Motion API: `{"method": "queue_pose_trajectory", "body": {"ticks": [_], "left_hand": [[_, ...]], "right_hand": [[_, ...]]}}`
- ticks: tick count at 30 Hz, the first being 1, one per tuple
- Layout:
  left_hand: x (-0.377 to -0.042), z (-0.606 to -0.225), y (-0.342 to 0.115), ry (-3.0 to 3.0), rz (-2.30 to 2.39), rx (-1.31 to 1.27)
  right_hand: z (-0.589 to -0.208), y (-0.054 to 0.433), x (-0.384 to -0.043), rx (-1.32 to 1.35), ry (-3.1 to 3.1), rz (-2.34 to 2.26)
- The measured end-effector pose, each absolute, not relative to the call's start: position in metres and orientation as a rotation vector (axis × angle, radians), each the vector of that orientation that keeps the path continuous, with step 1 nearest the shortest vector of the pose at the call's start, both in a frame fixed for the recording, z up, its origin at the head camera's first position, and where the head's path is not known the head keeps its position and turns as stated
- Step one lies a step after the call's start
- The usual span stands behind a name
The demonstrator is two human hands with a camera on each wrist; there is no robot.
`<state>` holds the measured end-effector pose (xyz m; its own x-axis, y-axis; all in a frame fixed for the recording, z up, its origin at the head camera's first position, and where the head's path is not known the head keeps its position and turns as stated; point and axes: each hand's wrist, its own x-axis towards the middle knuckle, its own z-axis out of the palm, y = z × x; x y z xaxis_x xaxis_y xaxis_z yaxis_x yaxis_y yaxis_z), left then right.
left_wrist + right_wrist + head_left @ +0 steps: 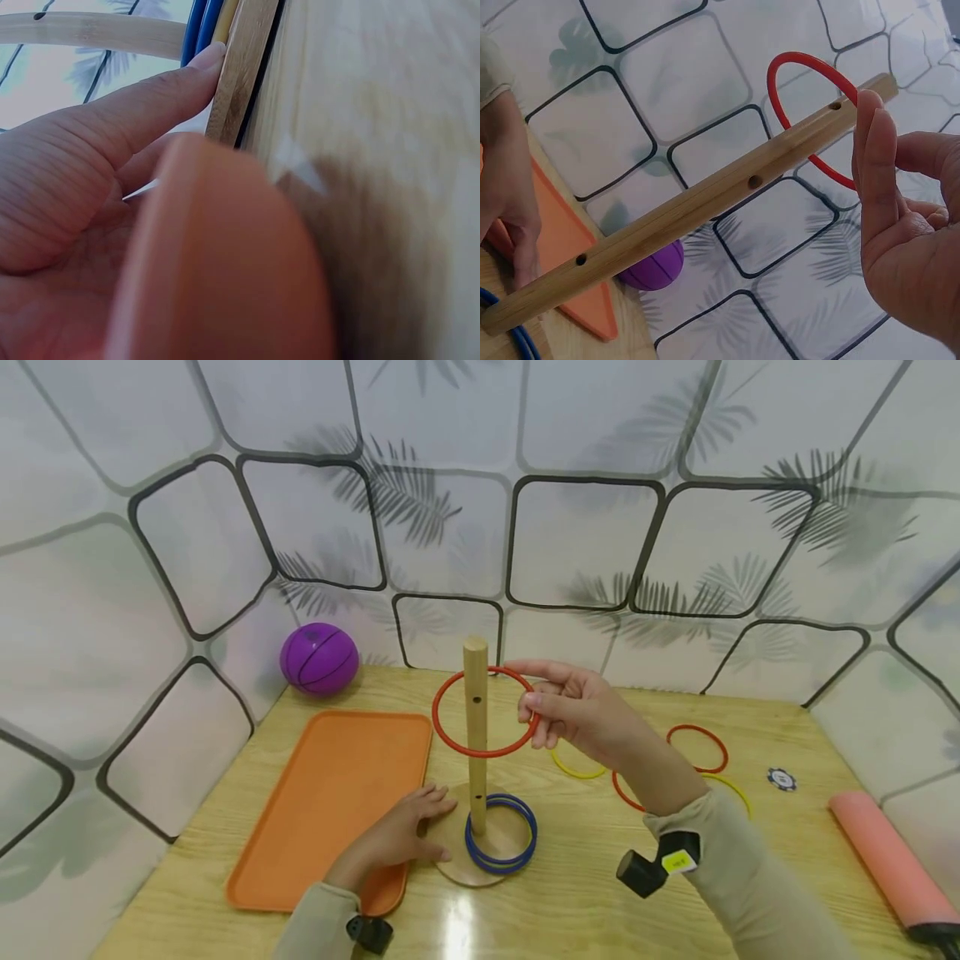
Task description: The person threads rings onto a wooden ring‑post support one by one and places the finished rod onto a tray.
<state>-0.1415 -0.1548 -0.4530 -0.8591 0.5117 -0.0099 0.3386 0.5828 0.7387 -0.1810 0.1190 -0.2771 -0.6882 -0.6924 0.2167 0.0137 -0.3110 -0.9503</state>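
Pinching slim red ring, right hand held it around drilled, cylindrical wooden post; left hand, fingers spread, touched flat disc base under thin blue rings.

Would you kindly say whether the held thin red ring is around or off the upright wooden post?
Around: the red ring passes behind and in front of the wooden post, below its top.

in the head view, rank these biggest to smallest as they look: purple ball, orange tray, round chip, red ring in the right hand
1. orange tray
2. held red ring, by its outline; being raised nearer the camera may enlarge it
3. purple ball
4. round chip
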Motion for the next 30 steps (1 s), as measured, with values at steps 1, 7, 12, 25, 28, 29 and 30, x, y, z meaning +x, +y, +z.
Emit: {"method": "queue_pose_trajectory", "body": {"ticks": [1,7,12,25,28,29,30], "left_hand": [[-0.141,-0.453,-0.155,2.588,1.142,0.705],[-0.142,-0.455,-0.155,2.572,1.127,0.679],[-0.144,-0.456,-0.155,2.57,1.128,0.668],[-0.144,-0.457,-0.155,2.589,1.119,0.677],[-0.145,-0.459,-0.155,2.588,1.121,0.676],[-0.145,-0.459,-0.155,2.587,1.12,0.675],[-0.145,-0.459,-0.155,2.586,1.122,0.677]], "right_hand": [[-0.282,0.119,-0.182,-0.847,1.479,-2.039],[-0.313,0.122,-0.187,-0.753,1.477,-2.015],[-0.336,0.127,-0.189,-0.718,1.493,-1.976],[-0.397,0.135,-0.18,-0.634,1.438,-1.955],[-0.406,0.136,-0.177,-0.583,1.44,-1.953],[-0.41,0.137,-0.177,-0.565,1.443,-1.95],[-0.413,0.137,-0.176,-0.55,1.447,-1.947]]}}
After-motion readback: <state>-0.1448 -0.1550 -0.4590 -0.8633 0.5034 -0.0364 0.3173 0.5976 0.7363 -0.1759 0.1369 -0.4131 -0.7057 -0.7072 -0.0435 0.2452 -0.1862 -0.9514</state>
